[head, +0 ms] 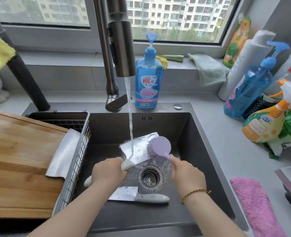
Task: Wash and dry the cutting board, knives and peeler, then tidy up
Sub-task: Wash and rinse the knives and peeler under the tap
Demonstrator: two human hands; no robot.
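Left hand (107, 170) gripped the cleaver (138, 149) under the stream, blade angled away-right; right hand (187, 173) clamped the purple brush (159, 146), seemingly touching it, over the sink (201, 151).

Wet steel, matt sink, grained wood

I see a shiny wet steel cleaver blade (138, 149) under a lilac smooth plastic brush (160, 147), a dark matt metal sink (201, 151), a warm-brown grained wooden cutting board (18, 159), a brushed metal tap (122, 40) and a fluffy pink cloth (255, 206).

Bright daylight from the window (175, 17); edges bowed, slightly soft.
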